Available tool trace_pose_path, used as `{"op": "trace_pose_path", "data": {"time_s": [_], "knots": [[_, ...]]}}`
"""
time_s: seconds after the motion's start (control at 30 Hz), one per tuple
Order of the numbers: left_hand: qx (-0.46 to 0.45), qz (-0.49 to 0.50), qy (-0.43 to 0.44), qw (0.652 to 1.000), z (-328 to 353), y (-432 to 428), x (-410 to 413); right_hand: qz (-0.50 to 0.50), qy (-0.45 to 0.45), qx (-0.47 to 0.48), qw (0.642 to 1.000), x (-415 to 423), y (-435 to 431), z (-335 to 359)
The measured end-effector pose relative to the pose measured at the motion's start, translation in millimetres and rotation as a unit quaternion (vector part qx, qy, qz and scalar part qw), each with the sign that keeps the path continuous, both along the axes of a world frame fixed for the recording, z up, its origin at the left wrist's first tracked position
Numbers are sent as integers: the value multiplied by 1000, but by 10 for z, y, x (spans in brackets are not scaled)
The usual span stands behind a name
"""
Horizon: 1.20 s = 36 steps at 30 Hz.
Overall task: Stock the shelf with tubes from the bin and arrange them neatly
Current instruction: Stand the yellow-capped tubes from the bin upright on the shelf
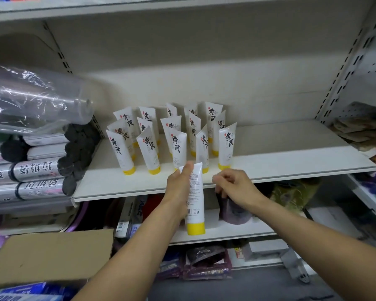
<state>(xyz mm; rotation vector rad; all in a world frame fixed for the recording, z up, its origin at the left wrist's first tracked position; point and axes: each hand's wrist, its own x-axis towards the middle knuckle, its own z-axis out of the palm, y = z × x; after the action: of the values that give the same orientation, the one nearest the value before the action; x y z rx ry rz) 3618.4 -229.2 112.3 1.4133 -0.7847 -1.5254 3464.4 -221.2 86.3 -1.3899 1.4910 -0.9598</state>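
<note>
The tube (195,192), white with its yellow cap down, is in front of the shelf (291,157) edge, gripped near its top by the left hand (179,183). The right hand (232,185) is just beside it, fingers curled, with nothing visible in them. Behind, the other tubes (178,144) stand on their caps on the shelf.

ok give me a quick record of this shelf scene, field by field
left hand: grips the held tube, yellow cap down, in front of the shelf edge
right hand: beside it, fingers curled, nothing seen in it
shelf: white, tubes grouped on its left half
standing tubes: about fifteen, caps down, rough rows, several tilted
stacked rolls: left of the tubes, lying on their sides
cardboard box: lower left
</note>
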Motion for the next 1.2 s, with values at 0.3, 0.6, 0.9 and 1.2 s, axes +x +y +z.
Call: {"op": "trace_pose_path", "data": {"time_s": [0.3, 0.6, 0.9, 1.2], "knots": [[3, 43, 90, 995, 213, 1, 369, 306, -199, 282, 887, 437, 160, 200], [-12, 22, 196, 980, 256, 10, 892, 375, -131, 239, 886, 989, 54, 267], [-64, 87, -14, 994, 128, -81, 1354, 299, -4, 153, 942, 1421, -57, 243], [-79, 207, -43, 974, 5, -142, 1901, 134, 89, -41, 986, 2024, -453, 120]]}}
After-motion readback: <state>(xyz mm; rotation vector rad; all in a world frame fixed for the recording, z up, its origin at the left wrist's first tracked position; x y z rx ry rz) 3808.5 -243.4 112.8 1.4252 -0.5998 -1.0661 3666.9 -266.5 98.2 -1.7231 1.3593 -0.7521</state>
